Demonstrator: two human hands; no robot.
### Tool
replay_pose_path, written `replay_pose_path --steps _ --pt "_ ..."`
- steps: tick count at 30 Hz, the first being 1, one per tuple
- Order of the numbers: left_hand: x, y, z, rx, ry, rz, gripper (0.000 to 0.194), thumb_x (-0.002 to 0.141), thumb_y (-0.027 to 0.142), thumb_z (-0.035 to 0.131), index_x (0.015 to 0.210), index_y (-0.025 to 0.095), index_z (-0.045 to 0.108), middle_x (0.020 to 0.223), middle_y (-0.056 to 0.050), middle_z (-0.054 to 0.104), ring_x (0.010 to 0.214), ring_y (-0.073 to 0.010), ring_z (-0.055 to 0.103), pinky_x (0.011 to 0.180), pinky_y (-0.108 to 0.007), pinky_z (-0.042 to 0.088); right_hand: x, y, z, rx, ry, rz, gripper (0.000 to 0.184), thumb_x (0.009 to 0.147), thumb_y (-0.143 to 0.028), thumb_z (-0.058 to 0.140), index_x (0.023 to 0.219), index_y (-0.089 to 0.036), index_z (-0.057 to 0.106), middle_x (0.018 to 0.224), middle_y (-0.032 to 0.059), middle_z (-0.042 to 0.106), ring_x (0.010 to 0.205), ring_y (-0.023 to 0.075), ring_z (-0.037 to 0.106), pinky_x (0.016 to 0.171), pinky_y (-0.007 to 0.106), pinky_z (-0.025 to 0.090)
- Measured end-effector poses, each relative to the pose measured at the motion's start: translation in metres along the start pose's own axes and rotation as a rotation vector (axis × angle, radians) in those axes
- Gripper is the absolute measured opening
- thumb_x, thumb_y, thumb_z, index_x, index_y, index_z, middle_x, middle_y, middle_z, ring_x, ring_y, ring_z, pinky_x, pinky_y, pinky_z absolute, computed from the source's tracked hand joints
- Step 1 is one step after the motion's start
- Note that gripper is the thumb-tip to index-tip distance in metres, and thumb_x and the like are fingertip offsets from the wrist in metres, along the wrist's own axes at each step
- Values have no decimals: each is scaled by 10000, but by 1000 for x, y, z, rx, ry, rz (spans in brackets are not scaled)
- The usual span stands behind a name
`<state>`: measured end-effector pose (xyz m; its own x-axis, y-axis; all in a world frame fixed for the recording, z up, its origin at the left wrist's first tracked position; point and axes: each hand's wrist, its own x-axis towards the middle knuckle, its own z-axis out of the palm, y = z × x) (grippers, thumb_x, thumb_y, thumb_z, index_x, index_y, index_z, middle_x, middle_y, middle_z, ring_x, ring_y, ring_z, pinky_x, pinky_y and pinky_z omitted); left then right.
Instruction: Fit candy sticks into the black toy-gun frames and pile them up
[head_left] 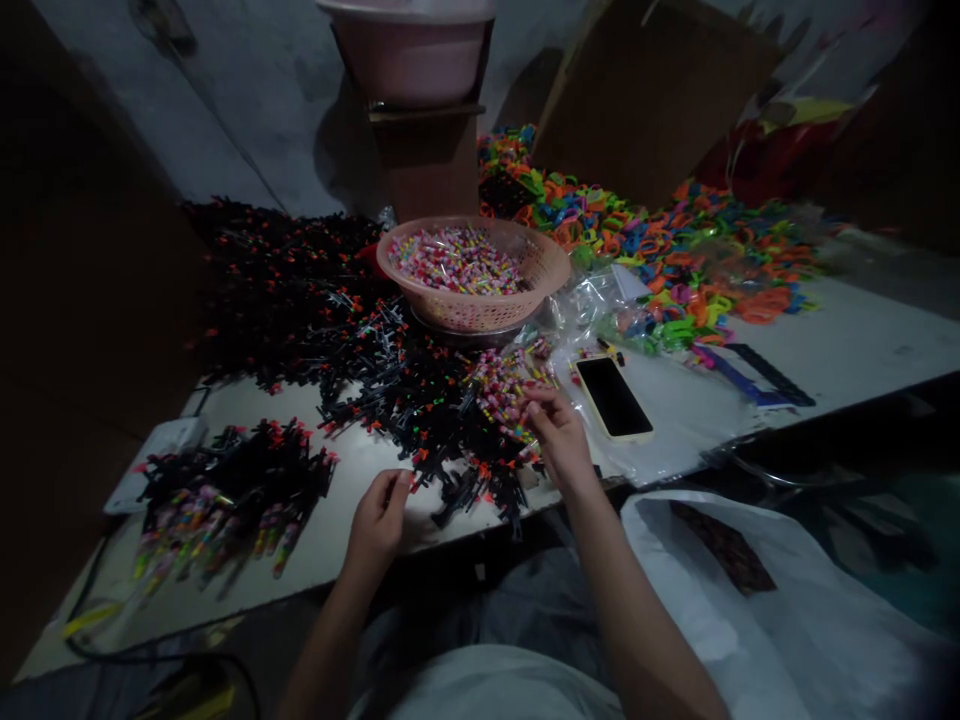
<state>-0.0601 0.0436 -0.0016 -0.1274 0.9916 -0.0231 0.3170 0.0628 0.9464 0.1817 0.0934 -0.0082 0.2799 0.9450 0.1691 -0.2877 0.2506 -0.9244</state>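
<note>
My left hand [377, 515] is closed in a pinch at the near edge of the pile of small black plastic pieces with red tips [427, 405]. A speck of red shows at its fingertips, but I cannot make out what it holds. My right hand [561, 438] curls over a small heap of pink, yellow and white wrapped pieces [499, 385] lying on the black ones. Its thumb and fingers come together, and whatever they grip is too small to name. Bundles of black pieces with colourful ends [232, 500] lie left of my left hand.
A pink basket [551, 265] of colourful small pieces stands behind the piles. Right of my right hand lies a phone [615, 398] on clear plastic bags. Bright plastic pieces [622, 235] are heaped at the back right. A white sack [705, 560] hangs below the table's front edge.
</note>
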Motion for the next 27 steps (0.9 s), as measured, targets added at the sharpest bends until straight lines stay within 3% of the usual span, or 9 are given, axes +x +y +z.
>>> replay_pose_path --steps 3,7,9,13,15,21,24,27 --pt "2 -1 -5 -124 44 -91 407 724 587 585 676 184 546 564 45 439 555 -114 405 542 -231 337 -39 -13 6 29 -175 194 234 790 -432 656 927 -248 613 852 -16 605 676 123 597 690 266 476" --pt "2 -7 -8 -450 80 -269 433 641 578 676 708 183 513 583 64 435 531 -82 390 530 -203 338 -73 -19 -7 -172 -689 454 244 835 -434 604 903 -204 649 760 -15 565 626 101 522 604 223 422" --pt "1 -7 -8 -515 61 -319 440 614 558 707 681 181 490 566 72 423 516 -72 385 521 -193 338 -77 -15 -16 -273 -831 523 261 841 -441 587 904 -197 657 765 -10 559 619 98 494 577 216 405" --pt "-5 -3 -7 -515 -6 -347 424 624 507 727 617 169 471 531 71 420 501 -60 379 496 -174 317 -64 1 -16 -397 -616 406 256 853 -434 549 886 -195 636 755 -16 555 580 97 463 549 219 380" --pt "-7 0 -7 -551 -13 -353 413 627 490 729 618 170 467 530 73 416 499 -59 381 499 -173 327 -54 8 -10 -449 -571 304 233 875 -395 512 896 -196 632 765 -8 576 606 112 492 575 233 392" --pt "-11 5 -15 -628 22 -367 376 571 395 779 653 173 487 556 77 436 515 -54 395 526 -163 362 -46 6 15 -637 -387 -111 249 940 -279 376 983 -209 611 923 48 604 889 179 567 807 313 436" --pt "-15 6 -16 -660 12 -378 353 573 378 779 642 170 503 560 68 451 519 -58 412 527 -166 371 -59 -4 27 -773 -459 -203 313 921 -371 473 1193 -229 534 1038 73 567 954 202 558 826 328 444" --pt "-18 2 -12 -728 -18 -428 354 583 381 777 613 167 496 540 65 432 503 -61 411 492 -171 364 -71 -10 37 -990 -578 -294 370 850 -405 602 1171 -224 573 965 74 563 891 225 558 765 335 453"
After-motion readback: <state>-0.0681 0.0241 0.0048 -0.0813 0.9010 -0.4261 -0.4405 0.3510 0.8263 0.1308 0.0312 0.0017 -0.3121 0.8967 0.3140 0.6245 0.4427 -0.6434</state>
